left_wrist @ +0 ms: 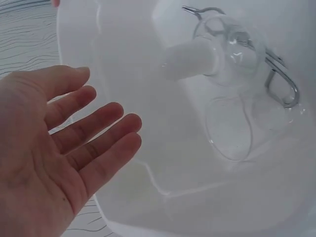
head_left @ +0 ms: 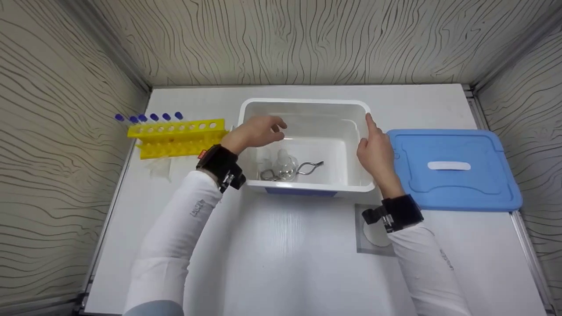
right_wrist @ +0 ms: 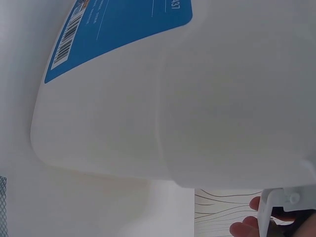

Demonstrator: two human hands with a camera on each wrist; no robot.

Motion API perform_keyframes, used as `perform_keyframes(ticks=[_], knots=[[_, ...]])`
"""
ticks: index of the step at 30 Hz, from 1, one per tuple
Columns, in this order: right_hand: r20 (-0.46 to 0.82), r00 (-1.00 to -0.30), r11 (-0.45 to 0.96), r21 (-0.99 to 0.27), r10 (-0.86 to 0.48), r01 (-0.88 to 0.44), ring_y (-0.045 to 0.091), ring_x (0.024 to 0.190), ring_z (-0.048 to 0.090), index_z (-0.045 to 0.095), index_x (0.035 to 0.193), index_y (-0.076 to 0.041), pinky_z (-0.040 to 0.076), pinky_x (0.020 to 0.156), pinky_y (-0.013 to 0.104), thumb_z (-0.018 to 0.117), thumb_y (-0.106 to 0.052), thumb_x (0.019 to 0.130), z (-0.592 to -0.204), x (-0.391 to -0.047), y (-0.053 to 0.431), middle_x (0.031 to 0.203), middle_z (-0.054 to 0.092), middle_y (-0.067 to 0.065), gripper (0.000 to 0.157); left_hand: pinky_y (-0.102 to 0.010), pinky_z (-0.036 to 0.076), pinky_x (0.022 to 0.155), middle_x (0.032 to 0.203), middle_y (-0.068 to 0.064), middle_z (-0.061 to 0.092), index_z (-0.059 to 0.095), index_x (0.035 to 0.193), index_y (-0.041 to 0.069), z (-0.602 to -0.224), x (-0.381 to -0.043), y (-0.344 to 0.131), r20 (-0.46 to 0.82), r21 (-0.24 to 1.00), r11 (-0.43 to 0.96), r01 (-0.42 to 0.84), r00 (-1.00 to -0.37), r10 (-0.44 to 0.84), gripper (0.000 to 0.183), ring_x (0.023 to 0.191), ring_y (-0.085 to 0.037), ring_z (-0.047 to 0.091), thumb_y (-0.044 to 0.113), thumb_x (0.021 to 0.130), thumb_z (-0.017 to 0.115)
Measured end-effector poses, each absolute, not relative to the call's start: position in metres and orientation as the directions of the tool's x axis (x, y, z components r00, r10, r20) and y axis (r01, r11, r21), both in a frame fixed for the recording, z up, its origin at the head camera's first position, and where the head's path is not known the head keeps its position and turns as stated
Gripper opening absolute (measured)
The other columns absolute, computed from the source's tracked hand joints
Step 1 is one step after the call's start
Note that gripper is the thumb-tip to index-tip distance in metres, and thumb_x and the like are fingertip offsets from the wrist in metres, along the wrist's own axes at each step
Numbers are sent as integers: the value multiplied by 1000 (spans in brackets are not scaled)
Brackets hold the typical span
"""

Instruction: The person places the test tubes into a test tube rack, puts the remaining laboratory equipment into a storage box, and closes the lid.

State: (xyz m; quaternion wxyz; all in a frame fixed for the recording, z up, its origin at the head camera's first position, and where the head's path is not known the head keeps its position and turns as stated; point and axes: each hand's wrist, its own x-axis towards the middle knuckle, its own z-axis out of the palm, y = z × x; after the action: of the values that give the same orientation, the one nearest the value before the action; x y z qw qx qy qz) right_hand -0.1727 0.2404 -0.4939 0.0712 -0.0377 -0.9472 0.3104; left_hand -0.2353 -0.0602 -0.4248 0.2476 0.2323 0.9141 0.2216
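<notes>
A white plastic bin (head_left: pixel 307 188) stands mid-table. My left hand (head_left: pixel 259 131) hovers over its left side; in the left wrist view its fingers are apart, relaxed and hold nothing. My right hand (head_left: pixel 378 153) grips the bin's right rim, with thumb on the inner side; in the right wrist view, fingertips (right_wrist: pixel 242 229) show by a white handle piece (right_wrist: pixel 284 197). Inside the bin lie a round clear glass flask (left_wrist: pixel 239 59) with a frosted neck, a clear beaker-like glass vessel (left_wrist: pixel 229 128) and metal tongs (head_left: pixel 311 167), partly hidden behind the flask.
At the left is a yellow test tube rack (head_left: pixel 175 127) with several blue-capped tubes (head_left: pixel 153 117), and a clear, thin item (head_left: pixel 160 168) before it. A blue lid (head_left: pixel 456 184) lies right of the bin. A grey square with a white disc (head_left: pixel 375 232) lies near my right wrist.
</notes>
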Motion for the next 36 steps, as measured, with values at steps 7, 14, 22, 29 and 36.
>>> perform_keyframes(ticks=[7,14,22,29,36], knots=[[113,-987,805,-592,117,27,41,82,56,32,154,-2,48,65,54,42,1,93,-494,-173,240,110,62,37,61,-41,51,103,131,-14,65,59,135,9,-405,-234,-82,-242,630,733,255,-833,498,40,118,-29,63,25,99,54],[106,-989,805,-592,107,24,43,85,58,32,154,-1,49,68,56,43,0,93,-494,-173,238,113,61,39,61,-41,54,100,137,-9,62,57,139,16,-389,-223,-116,-208,694,707,138,-902,379,40,117,-26,64,31,101,54],[86,-990,800,-599,114,40,40,83,56,30,155,-3,48,66,53,43,-1,95,-492,-172,239,116,60,39,61,-44,53,102,139,-9,59,54,141,17,-395,-200,-163,-156,727,685,43,-962,226,43,120,-28,60,33,102,54],[83,-989,789,-612,121,45,47,93,60,30,154,-2,49,67,54,41,0,95,-489,-172,241,123,58,40,60,-46,53,99,135,-11,61,58,137,15,-426,-179,-208,-101,732,681,-21,-992,78,39,120,-29,59,31,102,52],[72,-991,790,-612,117,49,45,93,59,29,155,-2,50,69,54,41,-1,96,-490,-172,239,126,56,40,60,-48,53,98,137,-16,61,57,137,8,-454,-163,-248,-114,656,742,-141,-990,-87,42,122,-33,58,31,103,48]])
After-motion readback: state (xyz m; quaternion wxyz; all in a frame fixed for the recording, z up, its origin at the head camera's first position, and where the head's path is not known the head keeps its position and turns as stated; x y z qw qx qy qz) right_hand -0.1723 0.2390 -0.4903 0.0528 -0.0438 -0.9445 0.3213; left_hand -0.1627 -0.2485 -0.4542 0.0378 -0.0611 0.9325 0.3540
